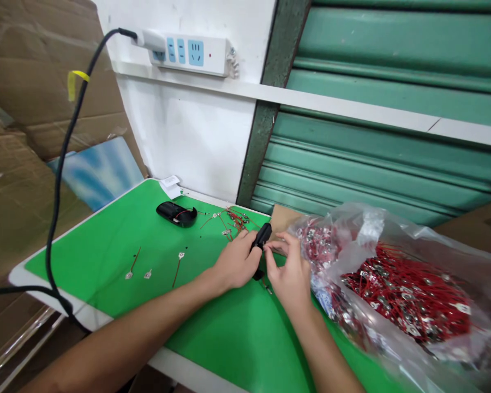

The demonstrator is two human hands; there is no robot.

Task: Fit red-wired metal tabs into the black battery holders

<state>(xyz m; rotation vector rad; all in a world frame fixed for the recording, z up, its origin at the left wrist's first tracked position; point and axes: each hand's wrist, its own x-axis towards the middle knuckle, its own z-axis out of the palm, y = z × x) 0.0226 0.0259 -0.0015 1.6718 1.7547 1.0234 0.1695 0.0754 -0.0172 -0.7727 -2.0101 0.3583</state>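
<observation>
A black plastic housing [262, 236] stands tilted in my left hand [238, 261], whose fingers are wrapped round it. On its right side my right hand [288, 270] is closed in a pinch against the housing; what the fingertips hold is too small to make out. Below the hands a small metal-ended piece [267, 286] with a thin wire shows. A second black housing [177, 214], with a thin red wire at it, lies on the green mat [213, 338] farther left. Behind my left hand is a loose pile of red-wired parts [238, 218].
Small white parts with red wires [181, 255] lie scattered on the mat's left. At right, a clear plastic bag [368, 224] holds a mass of red-wired parts [409, 295]. A black cable [61, 158] runs from the power strip [196, 53] past the table's left edge.
</observation>
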